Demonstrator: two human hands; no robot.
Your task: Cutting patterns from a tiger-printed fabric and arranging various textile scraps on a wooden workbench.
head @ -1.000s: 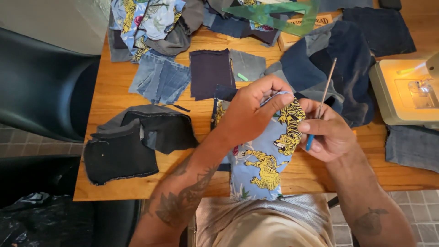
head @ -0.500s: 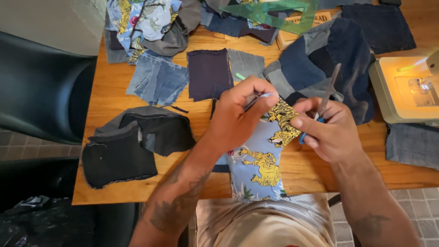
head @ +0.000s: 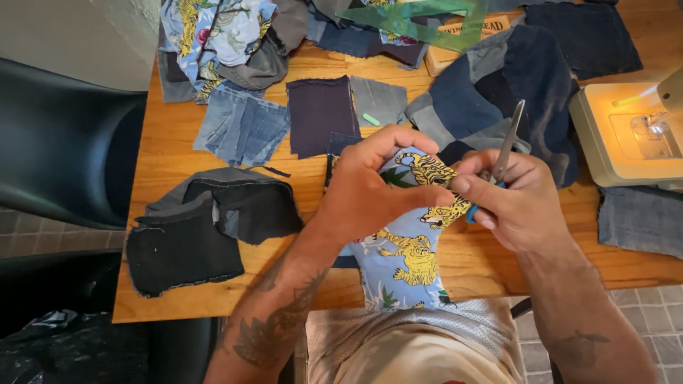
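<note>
While left hand [head: 370, 195] pinches tiger-print fabric [head: 409, 249], right hand [head: 516, 199] grips scissors [head: 509, 142] (tips up-right).

Bright, even daylight; sewing machine [head: 626, 135] lamp glares yellow-white at right edge. Soft shadows, sharp focus, slight wide-angle bend at edges.

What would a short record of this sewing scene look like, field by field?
Left hand: left hand pinches the light blue tiger-print fabric
Right hand: right hand holds scissors, blades pointing up
Surface: wooden table
Left of hands: black fabric pieces
Behind hands: denim scraps, dark patchwork denim, green set square
Right edge: lit sewing machine
</note>
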